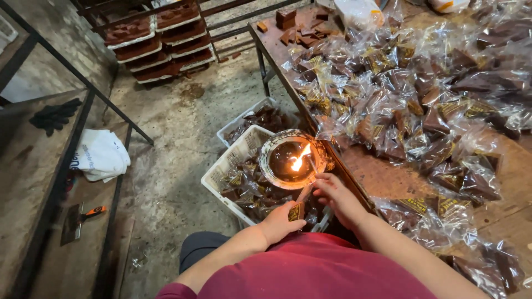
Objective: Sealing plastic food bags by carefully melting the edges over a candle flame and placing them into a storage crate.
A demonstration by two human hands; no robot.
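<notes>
The left hand [280,220] and right hand [332,191] each kept a grip on one clear-wrapped brown block [299,202], its edge near the flame in a round metal bowl [289,160] beside the wooden bench [382,177], over white plastic baskets [230,166].

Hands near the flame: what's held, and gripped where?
Both hands share one clear-wrapped brown packet. Left hand pinches its lower, label end; right hand holds the upper end, by the flame in the oil lamp bowl.
</notes>
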